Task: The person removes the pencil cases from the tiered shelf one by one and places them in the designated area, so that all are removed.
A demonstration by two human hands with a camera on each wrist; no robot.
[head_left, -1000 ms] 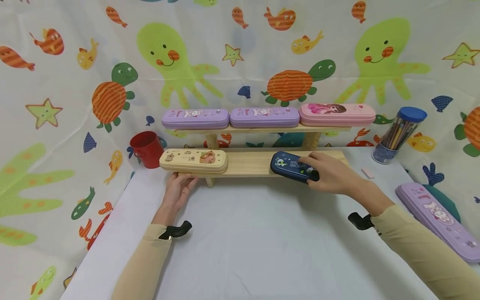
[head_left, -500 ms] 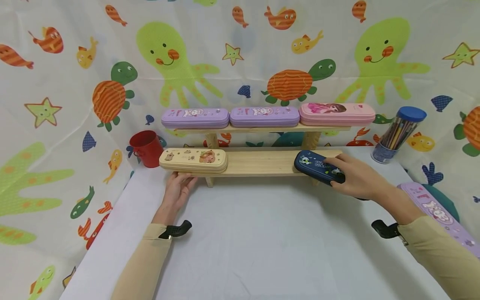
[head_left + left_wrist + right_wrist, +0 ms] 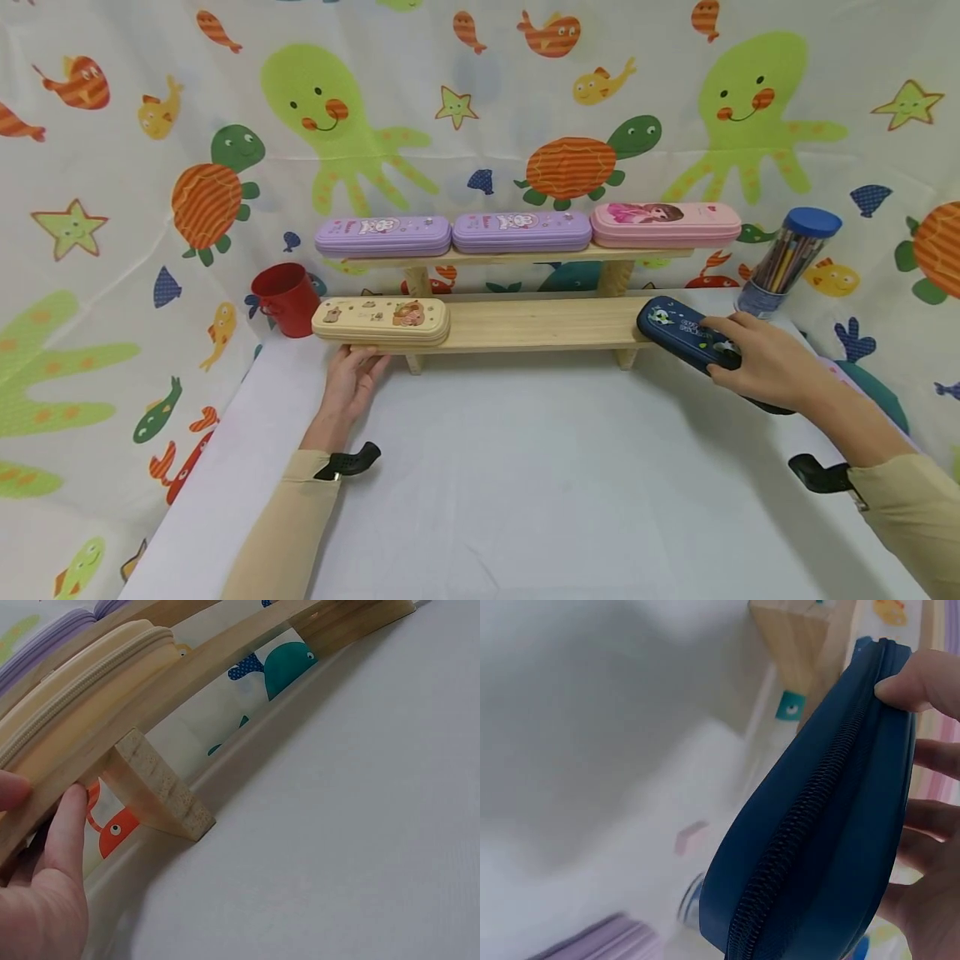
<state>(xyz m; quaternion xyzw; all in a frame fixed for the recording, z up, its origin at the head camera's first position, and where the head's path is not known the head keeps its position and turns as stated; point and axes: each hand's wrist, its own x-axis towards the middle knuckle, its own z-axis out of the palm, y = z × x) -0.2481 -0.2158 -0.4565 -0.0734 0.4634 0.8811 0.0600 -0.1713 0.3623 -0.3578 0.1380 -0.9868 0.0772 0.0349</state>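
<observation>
My right hand (image 3: 772, 362) holds a dark blue zippered pencil case (image 3: 678, 327) in the head view, off the shelf's right end and tilted down to the right. In the right wrist view, its zipper side faces the camera, the thumb on one edge and fingers behind. The left hand (image 3: 348, 383) grips the front edge of the lower wooden shelf board (image 3: 540, 323); in the left wrist view a finger reaches under the board (image 3: 187, 682). Directly above that hand, a cream pencil case (image 3: 381, 321) lies at the board's left end.
Two purple pencil cases (image 3: 382, 237) and a pink one (image 3: 666, 225) line the upper shelf. A red bucket (image 3: 285, 300) stands left, a tub of pencils (image 3: 787, 262) right. In the right wrist view, a pink block (image 3: 691, 837) and a purple case (image 3: 604, 941) lie on the table.
The right hand has carried the dark blue pencil case rightward, from over the lower board to past its right end. My left hand keeps its place at the board's edge. The head view shifts slightly.
</observation>
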